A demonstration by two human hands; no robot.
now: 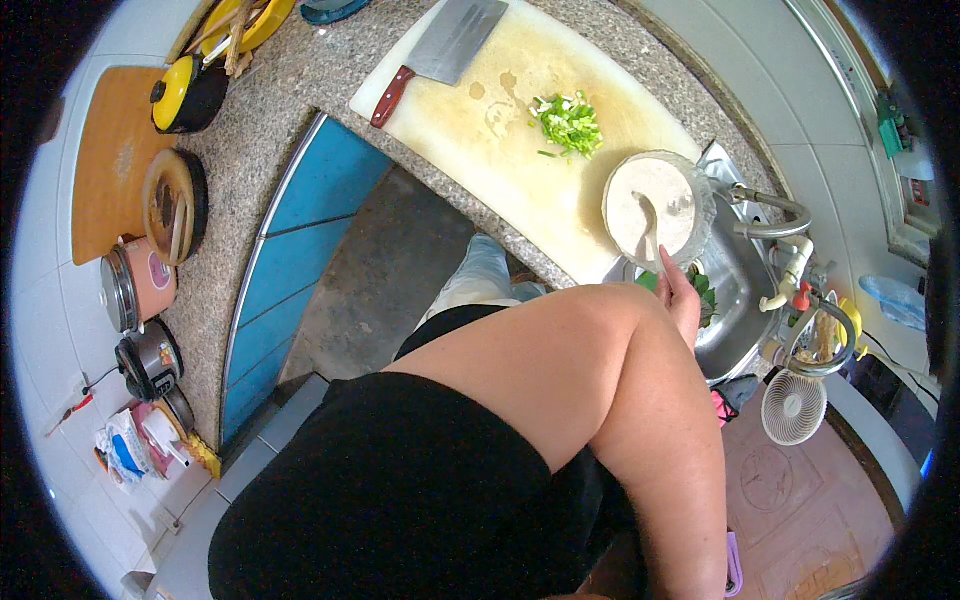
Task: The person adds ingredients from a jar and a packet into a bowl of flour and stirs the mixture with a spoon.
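My right hand (681, 296) grips the handle of a pale spoon (650, 225). The spoon's bowl end dips into a whitish mixture (626, 184) that could be batter or flour. It fills a clear glass bowl (705, 217) at the right end of a white cutting board (465, 157), beside the sink. Chopped green onion (568, 126) lies in a small heap on the board. A cleaver (459, 37) with a red-brown handle rests at the board's far left. My bent left arm (540, 352) crosses the view and hides my right forearm; my left hand is out of view.
A steel sink (739, 300) with a curved faucet (780, 217) holds green leaves (703, 296). On the left granite counter (251, 135) stand a black-and-yellow pot (184, 97), a round wooden board (166, 187), a pink cooker (146, 277) and a dark appliance (154, 360). Blue cabinet doors (300, 217) lie below.
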